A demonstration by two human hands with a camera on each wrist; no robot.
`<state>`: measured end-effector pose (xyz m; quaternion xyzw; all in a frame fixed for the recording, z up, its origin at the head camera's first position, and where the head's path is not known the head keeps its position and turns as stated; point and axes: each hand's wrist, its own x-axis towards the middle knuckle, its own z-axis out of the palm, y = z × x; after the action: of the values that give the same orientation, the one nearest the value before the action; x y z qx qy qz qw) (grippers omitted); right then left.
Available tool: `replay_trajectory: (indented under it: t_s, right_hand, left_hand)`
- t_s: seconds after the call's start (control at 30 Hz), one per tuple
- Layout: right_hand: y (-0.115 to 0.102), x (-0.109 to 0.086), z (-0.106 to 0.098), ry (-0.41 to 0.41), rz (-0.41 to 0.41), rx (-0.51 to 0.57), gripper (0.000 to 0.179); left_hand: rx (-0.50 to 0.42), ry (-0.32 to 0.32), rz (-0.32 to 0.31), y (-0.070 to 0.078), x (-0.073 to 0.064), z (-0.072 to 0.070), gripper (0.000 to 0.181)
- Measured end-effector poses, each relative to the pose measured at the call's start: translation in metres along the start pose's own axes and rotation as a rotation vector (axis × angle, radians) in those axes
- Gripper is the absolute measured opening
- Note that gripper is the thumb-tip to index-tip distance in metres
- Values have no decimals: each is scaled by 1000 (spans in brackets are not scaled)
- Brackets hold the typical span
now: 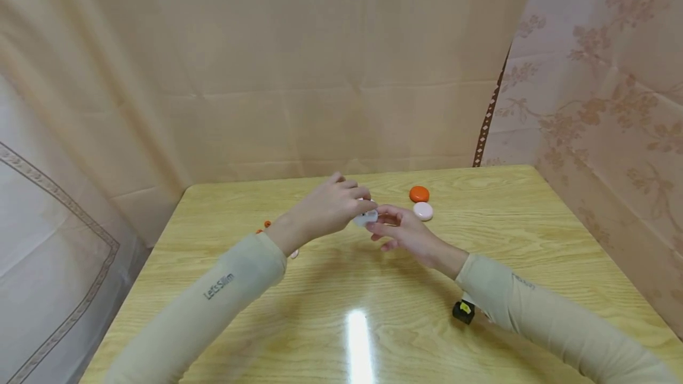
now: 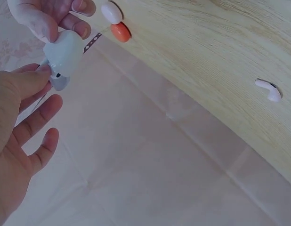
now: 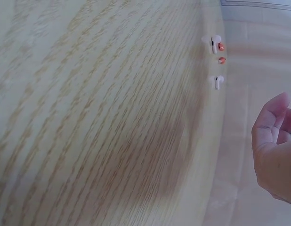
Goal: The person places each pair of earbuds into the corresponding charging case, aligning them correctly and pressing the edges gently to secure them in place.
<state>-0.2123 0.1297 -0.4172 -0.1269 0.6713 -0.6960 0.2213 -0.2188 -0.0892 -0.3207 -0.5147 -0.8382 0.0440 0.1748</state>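
A small white earbud case point(image 2: 65, 52) is held up between both hands over the far middle of the table. My left hand point(image 1: 333, 203) comes at it from the left, its thumb and index finger pinching the case's lower, greyish part in the left wrist view; its other fingers are spread apart. From the other side my right hand point(image 1: 405, 233) grips the case between thumb and fingers. In the head view the left fingers cover part of the case point(image 1: 367, 217). A white earbud point(image 2: 269, 89) lies on the table in the left wrist view.
Near the back right lie an orange rounded case point(image 1: 419, 194) and a pale pink one point(image 1: 423, 211). White earbuds point(image 3: 218, 82) and small orange pieces point(image 3: 222, 60) lie to the left. A black object with a yellow mark point(image 1: 463, 311) is under the right wrist. Curtains hang behind the table.
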Motion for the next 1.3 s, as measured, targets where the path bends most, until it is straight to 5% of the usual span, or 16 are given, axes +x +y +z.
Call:
replay_trajectory:
  t_s: [1.3]
  right_hand:
    - [-4,-3,0,-9,13,0,40]
  left_hand:
    - [160,42,23,7,1,4,19]
